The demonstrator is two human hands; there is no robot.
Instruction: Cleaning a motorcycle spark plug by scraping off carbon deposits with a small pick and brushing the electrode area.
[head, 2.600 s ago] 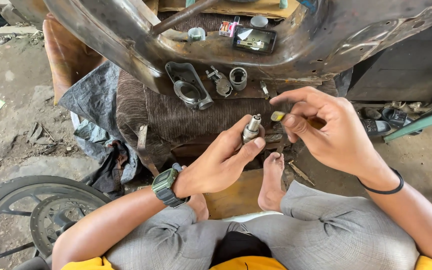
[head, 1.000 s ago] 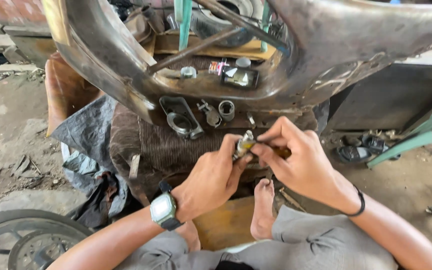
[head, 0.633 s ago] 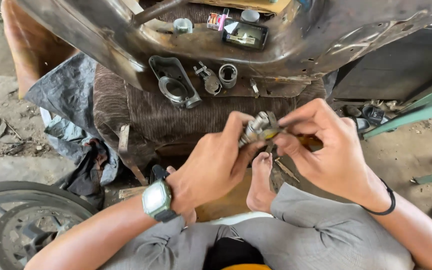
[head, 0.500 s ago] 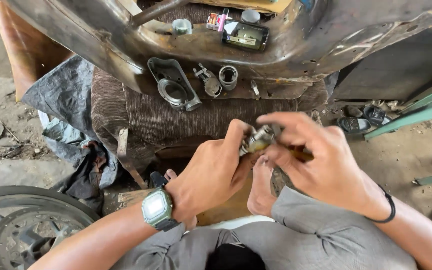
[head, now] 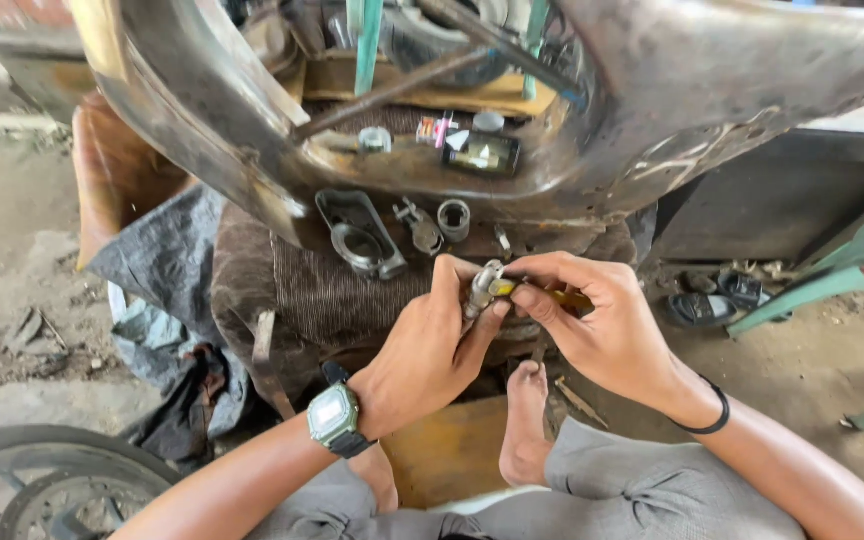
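My left hand (head: 422, 355) grips a small grey metal cylinder part (head: 483, 285) between thumb and fingers, held upright in front of me. My right hand (head: 607, 325) pinches a thin yellow-handled tool (head: 537, 291) whose tip meets the top of that part. Both hands touch at the fingertips. A wristwatch (head: 333, 417) sits on my left wrist and a black band (head: 714, 412) on my right. My bare foot (head: 527, 420) rests below the hands.
On a brown cloth (head: 297, 290) lie a metal bracket with a ring (head: 360, 236), a small fitting (head: 420, 226) and a short sleeve (head: 453, 217). A rusty metal frame (head: 652, 110) arches above. A wheel (head: 47, 485) lies lower left; green chair legs (head: 822, 290) stand right.
The view has shifted while my hands stayed joined. My right hand brought the yellow tool onto the metal part, which my left hand has kept holding throughout.
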